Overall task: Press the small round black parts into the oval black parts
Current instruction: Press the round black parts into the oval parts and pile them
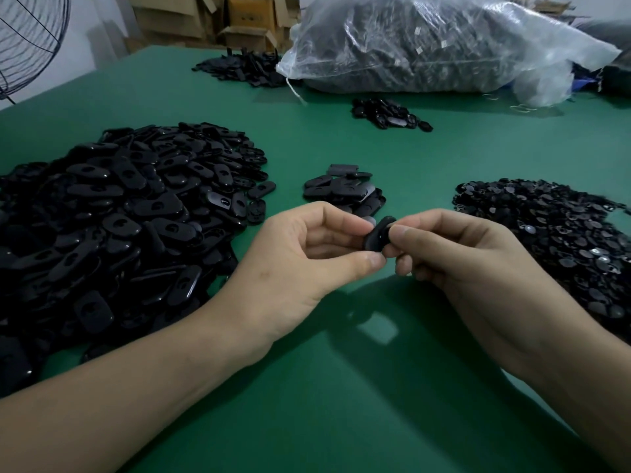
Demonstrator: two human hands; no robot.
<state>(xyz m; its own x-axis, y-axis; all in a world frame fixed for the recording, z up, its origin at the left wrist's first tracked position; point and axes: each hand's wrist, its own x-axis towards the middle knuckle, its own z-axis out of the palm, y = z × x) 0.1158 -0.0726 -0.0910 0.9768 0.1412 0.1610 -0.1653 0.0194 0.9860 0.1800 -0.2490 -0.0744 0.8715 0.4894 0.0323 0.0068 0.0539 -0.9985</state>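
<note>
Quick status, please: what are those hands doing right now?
Left hand and right hand both pinching one oval black plastic part above green table. Nothing blocking.

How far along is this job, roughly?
Early, it seems. The small heap mid-table may be finished pieces. The left hand and right hand pinch one oval part now. The big oval pile and the pile of round parts remain.

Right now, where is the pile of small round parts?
The pile of small round parts lies on the green table, right side of the head view, beside the right hand.
</note>
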